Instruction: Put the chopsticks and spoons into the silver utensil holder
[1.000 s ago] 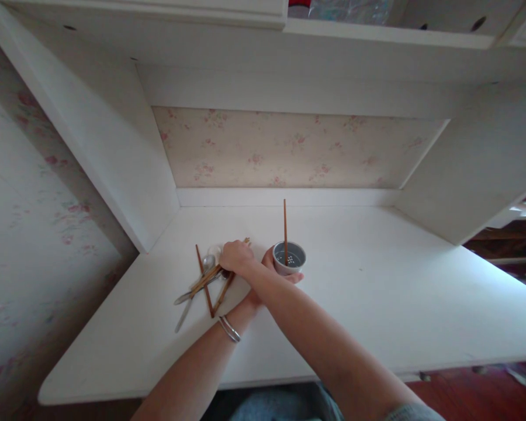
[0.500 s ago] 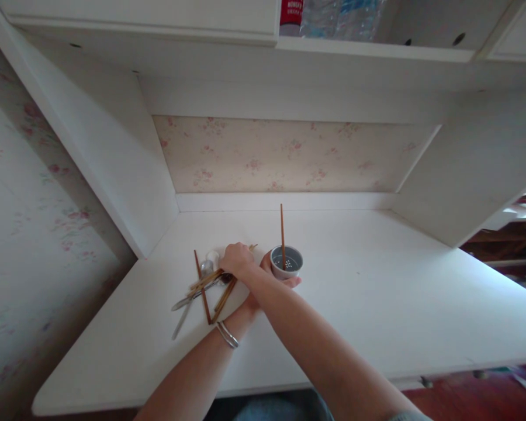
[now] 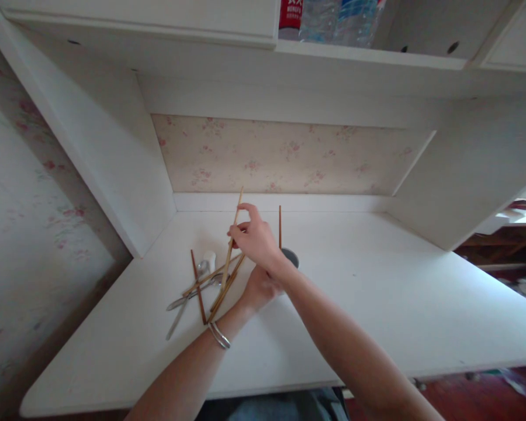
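My right hand crosses over my left arm and pinches a light wooden chopstick, held steeply with its lower end near the pile. My left hand, below a silver bangle, is wrapped round a grey-lined cup; its fingers are mostly hidden by my right wrist. One brown chopstick stands upright in the cup. To the left lie a dark brown chopstick, several lighter chopsticks, metal cutlery and a small white object.
The white desktop extends to the right. A side panel rises at the left, with a floral back wall behind. Overhead, a shelf holds a red-labelled bottle and clear plastic bottles.
My right hand has risen from the pile and moved right, bringing up a light chopstick. My left hand stays at the cup, which is now partly covered by my right wrist.
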`<act>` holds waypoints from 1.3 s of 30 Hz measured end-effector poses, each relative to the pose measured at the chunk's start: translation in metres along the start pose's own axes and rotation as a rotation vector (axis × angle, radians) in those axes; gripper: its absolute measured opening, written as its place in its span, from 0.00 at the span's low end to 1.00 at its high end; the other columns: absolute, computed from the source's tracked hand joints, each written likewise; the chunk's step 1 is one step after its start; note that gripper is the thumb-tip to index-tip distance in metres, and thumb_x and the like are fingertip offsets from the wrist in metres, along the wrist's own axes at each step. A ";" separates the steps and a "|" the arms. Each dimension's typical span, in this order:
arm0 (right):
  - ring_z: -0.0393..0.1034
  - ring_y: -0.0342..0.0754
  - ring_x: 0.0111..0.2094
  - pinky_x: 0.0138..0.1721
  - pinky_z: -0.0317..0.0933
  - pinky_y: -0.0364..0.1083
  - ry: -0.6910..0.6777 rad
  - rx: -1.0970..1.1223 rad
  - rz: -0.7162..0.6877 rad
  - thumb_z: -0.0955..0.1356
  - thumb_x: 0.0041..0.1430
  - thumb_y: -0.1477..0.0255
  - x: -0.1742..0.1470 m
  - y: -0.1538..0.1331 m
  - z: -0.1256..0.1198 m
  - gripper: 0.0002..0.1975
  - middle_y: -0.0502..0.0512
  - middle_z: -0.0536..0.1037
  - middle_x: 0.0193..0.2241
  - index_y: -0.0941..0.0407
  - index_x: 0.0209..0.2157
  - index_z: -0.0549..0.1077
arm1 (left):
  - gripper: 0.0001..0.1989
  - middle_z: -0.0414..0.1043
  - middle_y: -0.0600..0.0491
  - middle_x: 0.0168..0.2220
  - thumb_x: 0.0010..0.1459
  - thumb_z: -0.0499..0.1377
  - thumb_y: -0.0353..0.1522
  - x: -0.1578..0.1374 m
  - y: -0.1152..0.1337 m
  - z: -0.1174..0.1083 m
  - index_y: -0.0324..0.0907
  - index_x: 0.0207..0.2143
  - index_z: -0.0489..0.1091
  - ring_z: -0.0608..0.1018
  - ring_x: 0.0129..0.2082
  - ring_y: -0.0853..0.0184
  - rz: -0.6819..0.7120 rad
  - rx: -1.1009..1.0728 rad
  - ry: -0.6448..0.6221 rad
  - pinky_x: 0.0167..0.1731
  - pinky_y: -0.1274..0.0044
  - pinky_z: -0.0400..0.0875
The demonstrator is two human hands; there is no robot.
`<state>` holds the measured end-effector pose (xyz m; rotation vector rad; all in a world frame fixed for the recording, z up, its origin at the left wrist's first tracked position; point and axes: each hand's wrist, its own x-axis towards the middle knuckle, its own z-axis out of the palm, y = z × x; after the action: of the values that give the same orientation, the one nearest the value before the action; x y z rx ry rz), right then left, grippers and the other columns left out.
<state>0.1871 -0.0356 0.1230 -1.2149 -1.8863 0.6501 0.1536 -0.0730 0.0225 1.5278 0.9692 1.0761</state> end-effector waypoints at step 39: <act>0.70 0.45 0.27 0.30 0.58 0.43 0.188 -0.152 0.177 0.59 0.61 0.53 -0.049 0.091 -0.066 0.25 0.50 0.76 0.22 0.56 0.27 0.78 | 0.38 0.70 0.44 0.51 0.37 0.72 0.33 0.007 -0.018 0.003 0.41 0.52 0.62 0.73 0.50 0.57 0.058 -0.165 0.003 0.53 0.64 0.64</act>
<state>0.2992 -0.0424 0.0746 -1.4998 -1.7087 0.4723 0.1572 -0.0634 0.0055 1.4272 0.8210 1.1702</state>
